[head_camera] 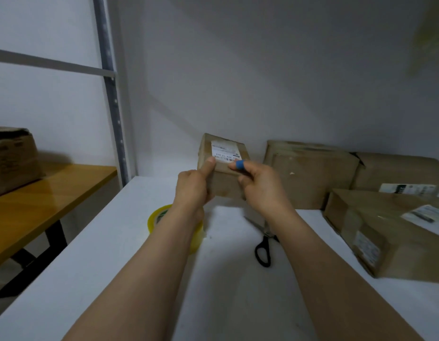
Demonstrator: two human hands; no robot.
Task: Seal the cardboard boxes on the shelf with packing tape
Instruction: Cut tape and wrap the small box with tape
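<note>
Both forearms [152, 279] are bare as far as seen. The right hand [261, 187] wears a blue band [239, 164] wrapped round one finger near the tip; the left hand [192, 190] is bare.

head-worn view, forward-down, close over shelf [226, 279]

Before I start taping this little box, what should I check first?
1. Grip on the small box: ok, left hand and right hand hold its sides.
2. Tape roll within reach: ok, on the shelf under the left forearm.
3. Scissors within reach: ok, lying by the right forearm.
4. A free hand for the tape: not ok, both hold the box.
5. Seam already taped: cannot tell.
</note>
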